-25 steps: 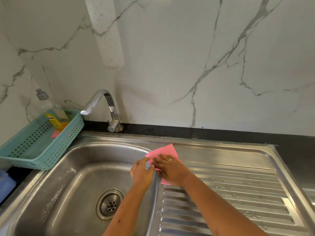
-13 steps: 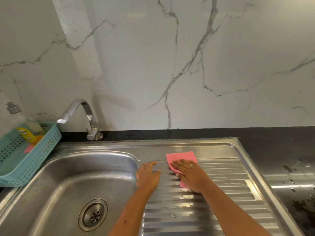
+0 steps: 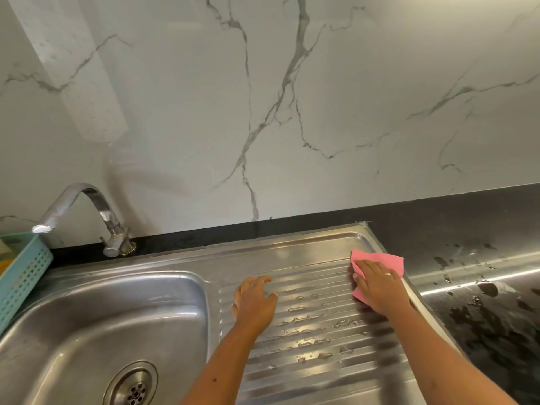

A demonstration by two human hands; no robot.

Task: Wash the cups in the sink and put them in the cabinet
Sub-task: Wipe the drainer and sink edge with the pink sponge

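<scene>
Flat-fingered right hand (image 3: 380, 285) is pressing a pink square cloth (image 3: 393, 260) onto the ribbed steel drainboard (image 3: 315, 340) at its far-right corner; left hand (image 3: 254, 302) is resting there, fingers loosely spread.

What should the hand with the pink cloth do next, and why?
Probably the right hand should slide the pink square cloth toward the person across the ribbed steel draining board: water drops sit on the ribs there, unwiped.

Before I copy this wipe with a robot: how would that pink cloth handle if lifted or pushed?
Probably floppy: the thin pink cloth creases under the flat right hand. Likely light, perhaps damp, given droplets on the ribbed steel draining board; should slide easily.
</scene>
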